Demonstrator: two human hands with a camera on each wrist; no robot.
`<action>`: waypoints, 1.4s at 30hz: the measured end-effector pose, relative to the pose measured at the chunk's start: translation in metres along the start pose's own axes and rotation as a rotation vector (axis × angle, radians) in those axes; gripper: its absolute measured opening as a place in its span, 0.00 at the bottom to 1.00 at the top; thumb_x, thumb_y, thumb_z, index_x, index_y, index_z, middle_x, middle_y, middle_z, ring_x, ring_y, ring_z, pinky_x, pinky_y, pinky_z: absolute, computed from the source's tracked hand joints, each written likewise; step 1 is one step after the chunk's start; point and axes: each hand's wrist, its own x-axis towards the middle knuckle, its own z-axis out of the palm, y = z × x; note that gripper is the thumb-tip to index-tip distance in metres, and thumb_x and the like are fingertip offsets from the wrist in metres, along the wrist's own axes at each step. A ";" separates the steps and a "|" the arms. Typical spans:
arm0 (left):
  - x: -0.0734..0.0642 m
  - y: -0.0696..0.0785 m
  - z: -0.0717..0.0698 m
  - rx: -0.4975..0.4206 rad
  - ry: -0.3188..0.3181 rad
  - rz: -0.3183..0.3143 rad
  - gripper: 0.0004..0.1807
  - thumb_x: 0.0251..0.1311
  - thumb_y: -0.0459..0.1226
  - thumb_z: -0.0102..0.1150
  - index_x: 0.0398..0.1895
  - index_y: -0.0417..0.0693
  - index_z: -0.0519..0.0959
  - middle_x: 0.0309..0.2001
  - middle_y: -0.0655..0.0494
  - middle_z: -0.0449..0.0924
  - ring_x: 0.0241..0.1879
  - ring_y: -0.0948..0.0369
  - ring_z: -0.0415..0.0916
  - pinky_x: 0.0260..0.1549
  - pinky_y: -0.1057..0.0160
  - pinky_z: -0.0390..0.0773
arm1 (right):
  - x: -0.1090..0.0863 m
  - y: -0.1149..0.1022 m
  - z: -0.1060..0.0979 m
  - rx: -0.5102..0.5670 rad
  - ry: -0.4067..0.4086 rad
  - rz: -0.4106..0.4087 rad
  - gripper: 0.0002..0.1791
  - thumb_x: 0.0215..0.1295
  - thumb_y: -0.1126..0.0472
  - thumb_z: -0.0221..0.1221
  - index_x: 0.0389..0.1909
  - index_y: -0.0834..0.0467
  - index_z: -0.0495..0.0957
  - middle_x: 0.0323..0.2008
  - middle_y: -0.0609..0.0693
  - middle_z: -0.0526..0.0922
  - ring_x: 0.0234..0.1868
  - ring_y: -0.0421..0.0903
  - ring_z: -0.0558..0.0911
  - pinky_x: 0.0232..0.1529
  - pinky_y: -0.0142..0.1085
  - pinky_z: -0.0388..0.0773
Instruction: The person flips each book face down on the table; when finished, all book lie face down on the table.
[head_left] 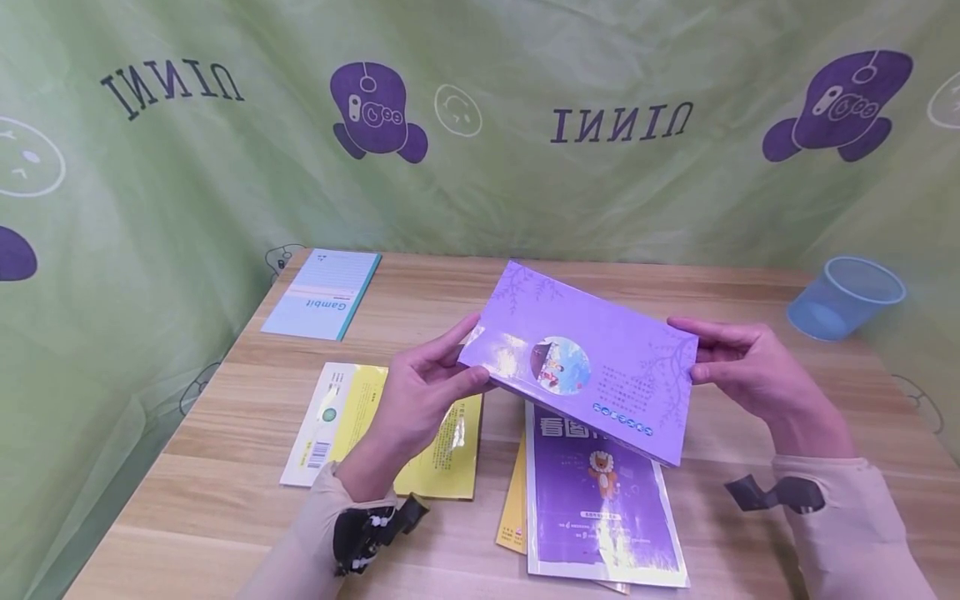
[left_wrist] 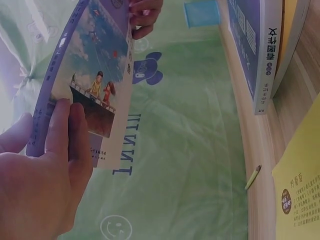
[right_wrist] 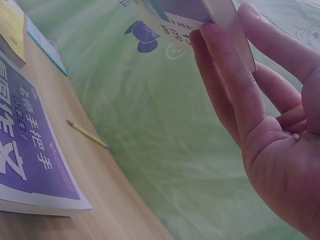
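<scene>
A purple book (head_left: 585,325) is held up tilted between both hands, its back cover with a round picture towards the head camera. My left hand (head_left: 420,400) grips its left end, thumb on the near edge. My right hand (head_left: 757,375) pinches the right edge between thumb and fingers. The left wrist view shows the front cover (left_wrist: 100,65), with two cartoon children under a blue sky. Below the held book lies another purple book (head_left: 600,525) with a lion on it, partly covering a yellow-orange book (head_left: 513,512). Beside my left hand lies a yellow and white book (head_left: 442,462).
At the back left of the wooden table (head_left: 225,442) lies a light blue Gambit notebook (head_left: 318,292). A translucent blue bin (head_left: 836,304) stands at the back right. A yellow pencil (right_wrist: 87,134) lies near the table edge. Green printed cloth (head_left: 495,200) hangs behind.
</scene>
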 end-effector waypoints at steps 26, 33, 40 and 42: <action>-0.019 -0.003 -0.032 0.091 0.104 -0.043 0.38 0.58 0.22 0.65 0.72 0.30 0.62 0.40 0.59 0.89 0.43 0.61 0.88 0.48 0.58 0.87 | 0.021 0.016 0.026 -0.133 0.088 0.197 0.36 0.59 0.88 0.53 0.64 0.56 0.78 0.54 0.52 0.87 0.53 0.44 0.87 0.50 0.36 0.86; -0.038 -0.001 -0.060 0.190 0.163 -0.046 0.37 0.58 0.22 0.65 0.71 0.31 0.63 0.38 0.59 0.89 0.42 0.62 0.88 0.48 0.59 0.86 | 0.047 0.034 0.041 -0.174 0.099 0.324 0.34 0.59 0.83 0.59 0.60 0.49 0.82 0.48 0.50 0.89 0.48 0.44 0.88 0.48 0.34 0.86; -0.060 0.008 -0.085 0.317 0.265 -0.120 0.35 0.59 0.24 0.66 0.71 0.34 0.67 0.36 0.61 0.89 0.40 0.63 0.88 0.47 0.62 0.86 | 0.072 0.059 0.060 -0.297 0.111 0.480 0.35 0.55 0.77 0.66 0.67 0.62 0.73 0.39 0.53 0.90 0.40 0.46 0.89 0.45 0.41 0.88; -0.064 0.011 -0.090 0.350 0.291 -0.158 0.35 0.59 0.25 0.67 0.71 0.37 0.68 0.36 0.61 0.89 0.41 0.63 0.88 0.47 0.64 0.86 | 0.076 0.066 0.064 -0.319 0.117 0.512 0.37 0.54 0.76 0.67 0.68 0.67 0.69 0.38 0.54 0.90 0.38 0.46 0.89 0.45 0.41 0.88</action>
